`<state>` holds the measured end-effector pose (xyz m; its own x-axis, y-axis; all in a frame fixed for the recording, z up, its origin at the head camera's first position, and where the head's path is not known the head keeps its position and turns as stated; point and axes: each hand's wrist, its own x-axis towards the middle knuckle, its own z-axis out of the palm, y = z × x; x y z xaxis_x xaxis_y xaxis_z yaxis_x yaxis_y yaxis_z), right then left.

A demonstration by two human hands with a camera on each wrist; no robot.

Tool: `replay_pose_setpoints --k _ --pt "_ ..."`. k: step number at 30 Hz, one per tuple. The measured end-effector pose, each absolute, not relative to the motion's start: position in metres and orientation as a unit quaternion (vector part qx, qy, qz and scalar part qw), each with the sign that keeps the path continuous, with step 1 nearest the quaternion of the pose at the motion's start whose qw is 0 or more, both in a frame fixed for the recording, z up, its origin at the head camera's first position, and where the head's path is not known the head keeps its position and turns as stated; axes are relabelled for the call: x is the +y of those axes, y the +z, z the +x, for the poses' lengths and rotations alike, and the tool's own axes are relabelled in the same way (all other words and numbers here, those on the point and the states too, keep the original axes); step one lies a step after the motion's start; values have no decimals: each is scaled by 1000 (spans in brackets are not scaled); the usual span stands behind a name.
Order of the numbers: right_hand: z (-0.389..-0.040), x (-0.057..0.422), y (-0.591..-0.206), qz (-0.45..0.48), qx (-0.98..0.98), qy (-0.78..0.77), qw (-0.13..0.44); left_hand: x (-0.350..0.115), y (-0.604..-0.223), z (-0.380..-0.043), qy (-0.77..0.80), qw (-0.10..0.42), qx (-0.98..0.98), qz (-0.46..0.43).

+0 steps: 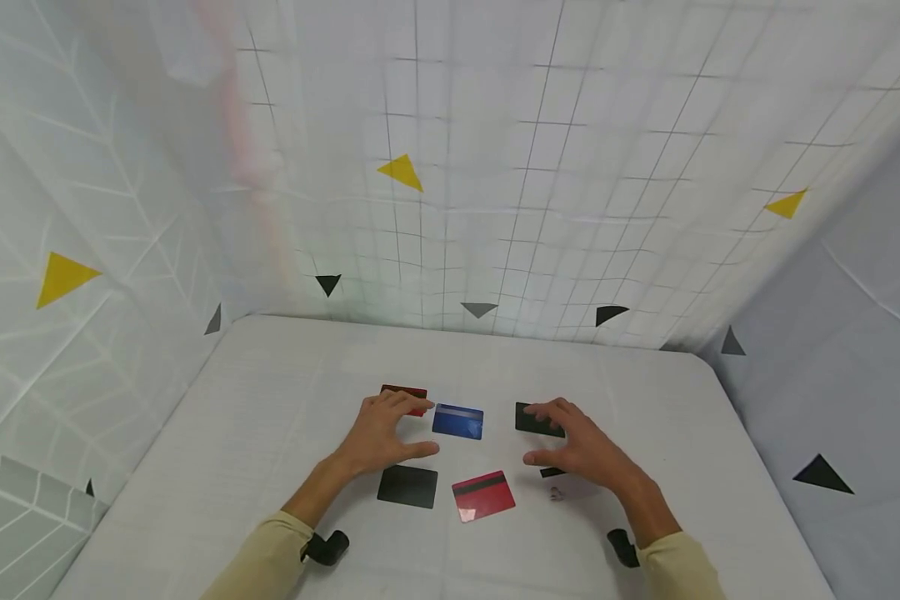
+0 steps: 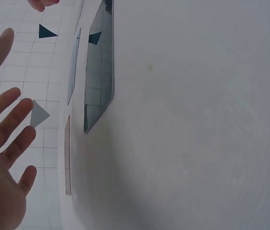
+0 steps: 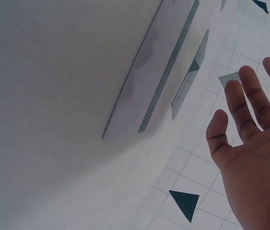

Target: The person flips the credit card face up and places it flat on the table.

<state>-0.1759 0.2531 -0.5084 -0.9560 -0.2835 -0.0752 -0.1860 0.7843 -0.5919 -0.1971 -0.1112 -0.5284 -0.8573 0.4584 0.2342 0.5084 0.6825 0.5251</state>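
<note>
My left hand (image 1: 375, 437) hovers over the left cards, fingers spread and loosely bent, holding nothing. Partly behind its fingers lies a dark red card (image 1: 420, 394), and a black card (image 1: 408, 487) is below the thumb. Between the hands are a blue card (image 1: 458, 422) and, nearer me, a red card (image 1: 487, 500) with a dark stripe. My right hand (image 1: 588, 450) hovers with bent fingers around nothing, partly covering another black card (image 1: 528, 418). Under that hand lies a pale card (image 3: 146, 67) with a dark stripe; in the head view it nearly blends into the table.
The white table (image 1: 330, 350) has a rounded far edge. White sheeting (image 1: 607, 108) with grid lines and yellow, black and grey triangles surrounds it. A black wrist device (image 1: 328, 548) sits below the left wrist, another (image 1: 622, 547) below the right.
</note>
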Motion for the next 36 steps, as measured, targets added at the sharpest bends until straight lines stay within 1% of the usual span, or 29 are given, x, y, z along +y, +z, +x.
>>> replay_pose_setpoints --k 5,13,17,22,29,36 --pt "-175 248 -508 -121 939 -306 99 -108 -528 -192 -298 14 -910 -288" --pt "-172 241 -511 -137 937 -303 107 -100 -531 -185 -313 -30 -891 -327" --pt "-172 238 -512 -143 938 -296 112 -94 -532 -183 -314 -44 -882 -348" --pt "-170 234 -512 -142 938 -288 131 -87 -533 -179 -279 -50 -890 -357" --pt "-167 230 -514 -171 935 -273 149 -80 -532 -174 -250 -56 -895 -365" --pt "-165 224 -517 -191 943 -226 150 -75 -537 -171 -214 -58 -901 -373"
